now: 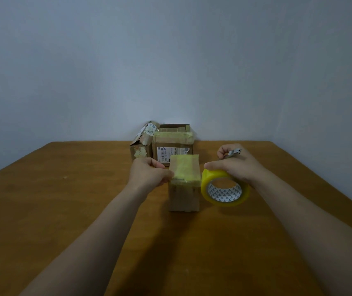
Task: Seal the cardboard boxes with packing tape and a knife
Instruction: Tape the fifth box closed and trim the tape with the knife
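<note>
Brown wood makes up the tabletop (64, 210), which carries everything under and beyond both hands. Past the fingertips, against the wall, stand two worn boxes (173, 144), the left one torn at its top. Between the two hands stands the small box (183, 197). A yellowish strip of tape (184, 167) already lies over its top and folds down the near face.

The step in hand looks like finishing this strip: it is laid and now needs pressing down and parting from the roll. Whether it still runs to the tape roll (224, 191) cannot be told.

The left hand (149, 171) has its fingers curled and grips the box's upper left edge, steadying it. The right hand (237, 165), just right of the box, clasps the roll from above with its open core facing the camera. It also pinches a small metal knife (234, 151) in its farther fingers.

The next move probably calls for pulling the tape taut and bringing the blade across it close to the box. The left hand would need to hold the box firm.
</note>
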